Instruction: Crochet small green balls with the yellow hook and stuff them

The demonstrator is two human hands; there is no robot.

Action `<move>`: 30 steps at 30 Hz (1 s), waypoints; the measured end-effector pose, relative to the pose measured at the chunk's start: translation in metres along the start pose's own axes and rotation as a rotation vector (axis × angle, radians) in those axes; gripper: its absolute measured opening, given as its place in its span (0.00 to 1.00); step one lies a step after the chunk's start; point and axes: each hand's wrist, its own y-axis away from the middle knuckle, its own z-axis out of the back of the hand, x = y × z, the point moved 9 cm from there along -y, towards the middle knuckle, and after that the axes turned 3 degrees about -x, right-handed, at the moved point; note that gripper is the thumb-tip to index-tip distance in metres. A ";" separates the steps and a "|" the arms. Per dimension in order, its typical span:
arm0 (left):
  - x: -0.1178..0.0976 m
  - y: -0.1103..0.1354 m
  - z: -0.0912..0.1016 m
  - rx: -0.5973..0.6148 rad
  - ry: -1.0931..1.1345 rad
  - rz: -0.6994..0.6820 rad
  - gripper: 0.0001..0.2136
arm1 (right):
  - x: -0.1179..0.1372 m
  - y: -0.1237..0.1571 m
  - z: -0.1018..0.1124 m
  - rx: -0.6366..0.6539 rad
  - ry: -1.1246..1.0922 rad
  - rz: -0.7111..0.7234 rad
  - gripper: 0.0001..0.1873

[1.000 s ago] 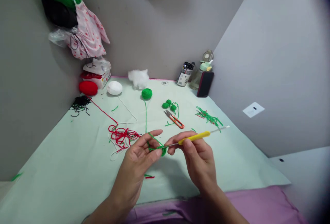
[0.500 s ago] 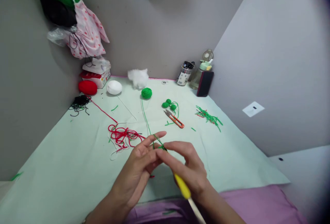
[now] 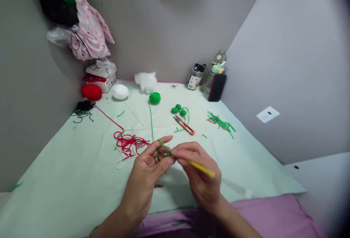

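Observation:
My left hand (image 3: 146,174) has green yarn (image 3: 164,145) looped over its raised index finger, with the thumb pinching near the loop. My right hand (image 3: 203,179) is closed around a crochet hook with a yellow grip (image 3: 203,169); its pale rear end is smeared by motion. The hook's tip is hidden among the fingertips, where both hands nearly meet. From the left index finger the yarn runs back to a green yarn ball (image 3: 155,98) on the pale cloth. Any small piece of stitching between the fingers is too hidden to make out.
Beyond my hands lie orange thread snips (image 3: 184,125) and small green balls (image 3: 178,110). Tangled red yarn (image 3: 131,141) is at left, green scraps (image 3: 221,123) at right. White yarn (image 3: 120,92), red yarn (image 3: 92,92), stuffing (image 3: 146,82) and a phone (image 3: 217,88) stand farther back.
The crochet hook has swung from pointing down toward me to lying flatter, its rear end out to the right. My right hand has turned with it; the left has shifted slightly.

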 end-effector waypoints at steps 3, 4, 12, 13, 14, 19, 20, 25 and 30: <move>0.008 -0.002 -0.002 0.022 0.117 0.124 0.23 | 0.010 0.004 0.000 0.053 0.152 0.142 0.21; 0.012 -0.002 -0.003 0.037 0.157 0.177 0.23 | 0.007 0.003 0.003 0.037 0.130 0.119 0.20; 0.000 0.000 0.003 0.004 0.008 0.029 0.18 | -0.029 -0.004 0.004 -0.040 -0.346 -0.285 0.09; 0.000 0.001 0.001 0.014 -0.019 0.017 0.18 | -0.027 -0.004 0.002 -0.020 -0.327 -0.272 0.08; 0.000 0.001 0.000 0.023 -0.035 0.013 0.19 | -0.027 -0.004 0.001 -0.016 -0.315 -0.263 0.08; -0.004 0.002 0.002 0.023 -0.057 -0.005 0.19 | -0.040 0.001 0.002 -0.052 -0.432 -0.376 0.09; -0.005 0.002 0.003 0.024 -0.064 -0.006 0.18 | -0.042 0.001 0.002 -0.052 -0.466 -0.401 0.10; -0.005 0.002 0.004 0.020 -0.091 -0.007 0.17 | -0.041 0.000 0.003 -0.049 -0.528 -0.409 0.11; -0.007 0.003 0.007 -0.007 -0.107 -0.034 0.16 | -0.024 0.001 0.010 -0.025 -0.297 -0.259 0.12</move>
